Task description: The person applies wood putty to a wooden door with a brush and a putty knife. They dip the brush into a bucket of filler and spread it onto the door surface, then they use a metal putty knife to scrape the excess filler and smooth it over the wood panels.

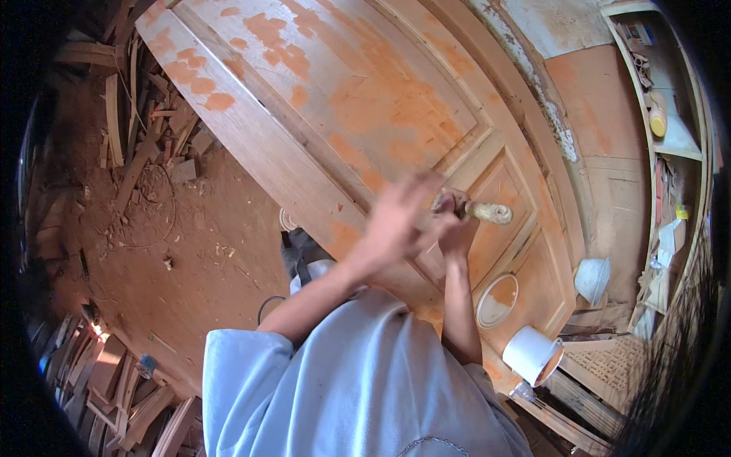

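A large panelled wooden door (304, 145) lies in front of me, with orange patches of filler or paint smeared over its surface. My right hand (455, 227) is closed over the lower panels around a tool with a pale, stained handle (491, 212). The handle sticks out to the right, and the tool's other end is hidden by my hands. Just left of it, my left hand (396, 217) is raised close to the right one. Motion smears its fingers, so I cannot tell whether it holds anything.
A round white lid (496, 301) smeared with orange rests on the door's near right part. Beside it stands a white bucket (525, 352) with orange inside. A grey-white tub (592, 280) and a shelf unit (647, 99) are at the right. Scrap wood (141, 137) is heaped at the left.
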A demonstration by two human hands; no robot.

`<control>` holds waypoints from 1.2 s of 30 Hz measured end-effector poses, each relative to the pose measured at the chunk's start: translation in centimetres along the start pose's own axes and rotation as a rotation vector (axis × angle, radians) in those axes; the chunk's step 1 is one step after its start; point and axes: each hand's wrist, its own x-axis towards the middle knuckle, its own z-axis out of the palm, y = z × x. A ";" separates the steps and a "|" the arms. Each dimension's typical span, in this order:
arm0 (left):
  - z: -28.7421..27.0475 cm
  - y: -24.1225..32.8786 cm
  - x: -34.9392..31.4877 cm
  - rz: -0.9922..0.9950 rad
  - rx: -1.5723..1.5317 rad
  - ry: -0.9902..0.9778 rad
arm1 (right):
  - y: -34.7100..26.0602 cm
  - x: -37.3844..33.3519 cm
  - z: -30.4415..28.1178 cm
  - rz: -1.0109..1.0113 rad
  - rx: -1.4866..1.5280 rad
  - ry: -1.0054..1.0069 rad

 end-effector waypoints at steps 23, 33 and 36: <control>-17.2 -21.8 3.4 -0.154 0.960 0.034 | -3.0 2.7 7.3 0.104 -0.946 -0.102; -16.4 -22.2 3.0 -0.227 0.839 0.032 | -2.0 2.3 10.3 0.087 -1.262 -0.040; -17.0 -22.2 2.8 -0.230 0.852 0.046 | -4.2 2.2 9.6 0.108 -1.062 0.013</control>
